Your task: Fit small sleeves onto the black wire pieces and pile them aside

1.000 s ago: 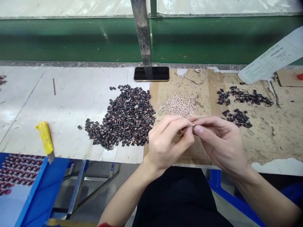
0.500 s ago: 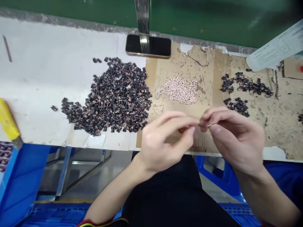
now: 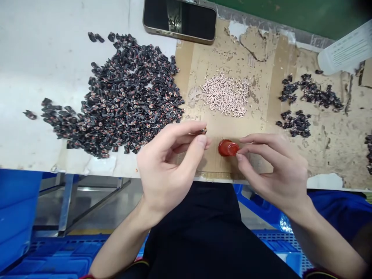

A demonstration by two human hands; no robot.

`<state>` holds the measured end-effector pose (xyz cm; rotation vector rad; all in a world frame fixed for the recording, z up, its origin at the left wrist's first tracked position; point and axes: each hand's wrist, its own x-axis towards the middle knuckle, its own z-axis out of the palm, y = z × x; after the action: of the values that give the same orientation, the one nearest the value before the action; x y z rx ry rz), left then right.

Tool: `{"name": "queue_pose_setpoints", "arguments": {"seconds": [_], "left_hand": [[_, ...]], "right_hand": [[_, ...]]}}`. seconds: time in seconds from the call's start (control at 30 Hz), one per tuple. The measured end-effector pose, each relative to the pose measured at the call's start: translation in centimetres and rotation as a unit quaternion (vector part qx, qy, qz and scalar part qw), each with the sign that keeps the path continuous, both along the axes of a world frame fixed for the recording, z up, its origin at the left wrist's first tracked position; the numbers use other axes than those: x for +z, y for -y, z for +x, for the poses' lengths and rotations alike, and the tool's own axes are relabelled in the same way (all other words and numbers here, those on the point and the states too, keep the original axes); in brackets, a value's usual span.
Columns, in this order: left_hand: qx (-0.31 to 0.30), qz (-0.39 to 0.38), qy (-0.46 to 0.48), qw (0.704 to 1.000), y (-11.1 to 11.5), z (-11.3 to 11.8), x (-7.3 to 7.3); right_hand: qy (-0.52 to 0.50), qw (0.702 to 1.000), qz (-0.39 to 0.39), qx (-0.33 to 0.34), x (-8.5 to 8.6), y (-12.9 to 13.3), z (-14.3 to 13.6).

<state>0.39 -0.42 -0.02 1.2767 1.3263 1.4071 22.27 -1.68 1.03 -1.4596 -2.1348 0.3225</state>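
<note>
Between thumb and fingers, my left hand [image 3: 174, 159] pinches a small dark part [image 3: 204, 131] like those in the big heap. My right hand [image 3: 271, 164] has thumb and forefinger pressed together at the right side of a small red cup [image 3: 228, 148]; a tiny pale piece shows at its fingertips, too small to name. The cup stands on the cardboard between my hands. Beyond it lies a pile of tiny pinkish metal pieces [image 3: 226, 95]. A large heap of black parts with reddish ends [image 3: 130, 93] spreads to the left of the cardboard.
A phone [image 3: 180, 19] lies at the back of the table. Smaller clusters of dark parts [image 3: 298, 123] sit on the right of the cardboard [image 3: 261, 112]. A white printed container [image 3: 345, 48] is at the back right. Blue crates [image 3: 17, 209] are below the table.
My hands have moved apart from each other. The red cup, hidden behind them before, now shows between them. The view has shifted closer and downward, and the yellow-handled tool has left it.
</note>
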Motion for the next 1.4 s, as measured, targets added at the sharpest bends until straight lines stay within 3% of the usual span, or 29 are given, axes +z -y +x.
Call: {"name": "queue_pose_setpoints", "arguments": {"seconds": [0.1, 0.2, 0.3, 0.4, 0.83, 1.07, 1.27, 1.4], "left_hand": [[-0.021, -0.002, -0.012, 1.000, 0.1, -0.1, 0.2], [-0.075, -0.061, 0.027, 0.995, 0.2, 0.4, 0.9], [-0.146, -0.122, 0.091, 0.977, 0.3, 1.4, 1.3], [-0.188, -0.126, 0.132, 0.965, 0.4, 2.1, 1.5], [-0.213, -0.129, 0.127, 0.960, 0.4, 2.0, 1.8], [-0.226, -0.116, 0.103, 0.962, -0.2, 1.3, 2.2], [-0.232, -0.223, 0.231, 0.918, -1.0, 1.9, 2.9], [-0.232, -0.293, 0.303, 0.876, -1.8, 2.2, 2.9]], "right_hand": [[-0.024, 1.000, -0.009, -0.002, 0.4, 0.1, 0.0], [-0.129, 0.989, -0.055, -0.035, 1.1, 0.3, -0.2], [-0.276, 0.951, -0.125, -0.065, 2.1, 0.4, -0.7], [-0.358, 0.916, -0.167, -0.078, 2.7, 0.6, -1.2], [-0.361, 0.919, -0.149, -0.044, 2.9, 0.1, -1.7], [-0.360, 0.913, -0.188, -0.033, 2.5, -0.4, -1.2], [-0.306, 0.948, -0.086, -0.014, 2.0, 0.0, -0.6], [-0.277, 0.958, -0.048, -0.061, 0.0, 0.3, -0.2]]}}
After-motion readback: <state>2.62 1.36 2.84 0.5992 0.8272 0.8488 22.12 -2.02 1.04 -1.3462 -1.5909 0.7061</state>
